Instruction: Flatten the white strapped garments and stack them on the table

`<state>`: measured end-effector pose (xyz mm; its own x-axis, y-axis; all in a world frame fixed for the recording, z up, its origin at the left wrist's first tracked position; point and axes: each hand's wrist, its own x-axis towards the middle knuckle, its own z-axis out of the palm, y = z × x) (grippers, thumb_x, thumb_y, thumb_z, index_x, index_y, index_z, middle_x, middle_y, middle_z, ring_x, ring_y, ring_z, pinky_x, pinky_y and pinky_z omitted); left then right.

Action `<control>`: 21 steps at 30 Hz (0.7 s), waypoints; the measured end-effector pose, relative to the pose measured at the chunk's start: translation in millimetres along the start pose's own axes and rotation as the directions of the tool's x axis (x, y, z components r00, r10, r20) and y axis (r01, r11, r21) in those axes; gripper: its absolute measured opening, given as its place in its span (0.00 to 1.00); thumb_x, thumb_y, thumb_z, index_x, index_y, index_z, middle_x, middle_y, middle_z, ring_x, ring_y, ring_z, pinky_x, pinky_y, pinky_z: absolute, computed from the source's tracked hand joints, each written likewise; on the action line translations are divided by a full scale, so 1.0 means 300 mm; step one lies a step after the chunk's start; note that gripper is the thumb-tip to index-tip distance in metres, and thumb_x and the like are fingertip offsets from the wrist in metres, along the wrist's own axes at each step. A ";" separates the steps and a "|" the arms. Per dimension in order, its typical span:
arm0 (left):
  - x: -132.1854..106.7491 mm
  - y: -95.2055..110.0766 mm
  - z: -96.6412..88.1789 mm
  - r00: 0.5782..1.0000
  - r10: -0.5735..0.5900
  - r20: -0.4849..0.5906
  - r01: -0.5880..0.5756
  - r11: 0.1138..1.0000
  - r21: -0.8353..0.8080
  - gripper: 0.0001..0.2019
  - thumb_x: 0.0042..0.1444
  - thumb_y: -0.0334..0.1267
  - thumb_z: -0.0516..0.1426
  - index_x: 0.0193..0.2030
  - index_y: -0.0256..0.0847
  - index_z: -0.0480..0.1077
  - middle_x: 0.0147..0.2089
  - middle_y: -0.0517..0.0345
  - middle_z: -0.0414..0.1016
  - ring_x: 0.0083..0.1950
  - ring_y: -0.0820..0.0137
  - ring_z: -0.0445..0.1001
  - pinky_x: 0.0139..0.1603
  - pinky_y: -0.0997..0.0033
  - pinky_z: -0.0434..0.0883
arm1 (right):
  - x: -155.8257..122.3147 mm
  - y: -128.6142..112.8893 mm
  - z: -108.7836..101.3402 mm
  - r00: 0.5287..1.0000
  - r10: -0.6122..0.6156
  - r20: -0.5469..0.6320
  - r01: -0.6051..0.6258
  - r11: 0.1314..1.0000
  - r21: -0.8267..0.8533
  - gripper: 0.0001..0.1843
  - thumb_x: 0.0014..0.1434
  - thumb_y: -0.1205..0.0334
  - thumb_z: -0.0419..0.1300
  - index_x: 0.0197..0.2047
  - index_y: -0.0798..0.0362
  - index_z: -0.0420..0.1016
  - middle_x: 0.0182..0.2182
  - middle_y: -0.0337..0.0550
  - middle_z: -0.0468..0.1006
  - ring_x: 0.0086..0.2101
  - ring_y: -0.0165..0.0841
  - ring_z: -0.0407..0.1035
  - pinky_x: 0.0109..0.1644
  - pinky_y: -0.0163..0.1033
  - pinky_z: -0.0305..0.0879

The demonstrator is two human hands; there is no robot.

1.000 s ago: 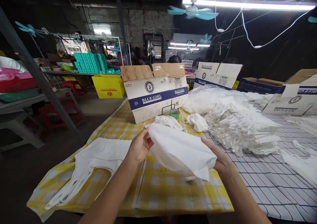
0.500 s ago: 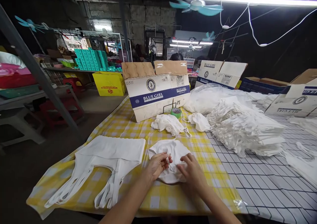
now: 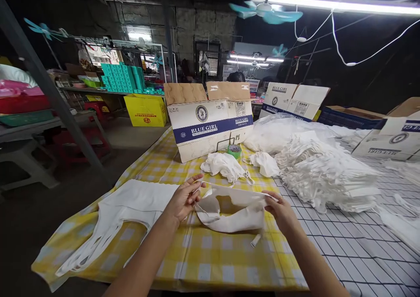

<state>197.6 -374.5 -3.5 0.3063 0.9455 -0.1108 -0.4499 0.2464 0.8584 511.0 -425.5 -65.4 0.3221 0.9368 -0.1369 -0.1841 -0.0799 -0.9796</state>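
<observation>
A white cloth garment (image 3: 236,222) is stretched between my two hands, its upper edge pulled taut and an opening showing the tablecloth behind it. My left hand (image 3: 188,196) pinches the garment's left end. At the right end, the fingers of my right hand (image 3: 277,205) are closed on the same edge. A small tag-like end dangles below the fabric on the right. To the left lies a flat stack of white strapped tops (image 3: 134,200), partly hidden by my left forearm.
Crumpled white pieces (image 3: 225,165) and a green tape roll (image 3: 234,151) lie before a "Blue Girl" carton (image 3: 210,126). A big pile of white garments (image 3: 324,170) sits on the right. A yellow checked cloth (image 3: 210,262) covers the table; a metal post (image 3: 65,100) slants at left.
The bunched white garment has been taken hold of at both ends, lifted and spread out. My hands have moved apart, left hand to the left and right hand to the right.
</observation>
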 end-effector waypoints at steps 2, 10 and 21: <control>-0.016 0.035 0.004 0.999 0.015 0.040 -0.016 1.000 0.010 0.14 0.53 0.32 0.57 0.48 0.38 0.67 0.37 0.57 0.73 0.12 0.93 0.45 0.21 0.84 0.62 | 0.016 -0.019 -0.011 0.997 0.074 0.031 -0.079 0.971 0.225 0.19 0.40 0.61 0.69 0.37 0.53 0.73 0.25 0.36 0.73 0.24 0.25 0.63 0.27 0.29 0.62; -0.054 0.126 -0.087 0.952 0.277 -0.130 -0.197 0.880 0.431 0.16 0.50 0.39 0.58 0.47 0.42 0.67 0.34 0.62 0.72 0.13 0.88 0.50 0.23 0.80 0.64 | 0.040 -0.073 -0.015 0.979 0.102 0.177 -0.156 0.932 0.328 0.16 0.44 0.57 0.68 0.34 0.54 0.70 0.14 0.24 0.53 0.13 0.16 0.38 0.14 0.25 0.37; 0.065 -0.253 0.207 0.918 0.071 0.390 -0.366 0.532 0.764 0.21 0.42 0.41 0.61 0.46 0.42 0.72 0.48 0.52 0.73 0.50 0.56 0.68 0.52 0.63 0.60 | -0.029 -0.116 0.131 0.914 0.049 0.402 -0.072 0.997 0.041 0.20 0.52 0.44 0.58 0.34 0.55 0.71 0.15 0.29 0.54 0.15 0.19 0.43 0.18 0.28 0.36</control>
<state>289.8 -388.1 -39.7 0.5762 0.8025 0.1549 0.2896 -0.3777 0.8795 478.1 -417.6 -24.4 -0.0878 0.9895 -0.1146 -0.2449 -0.1329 -0.9604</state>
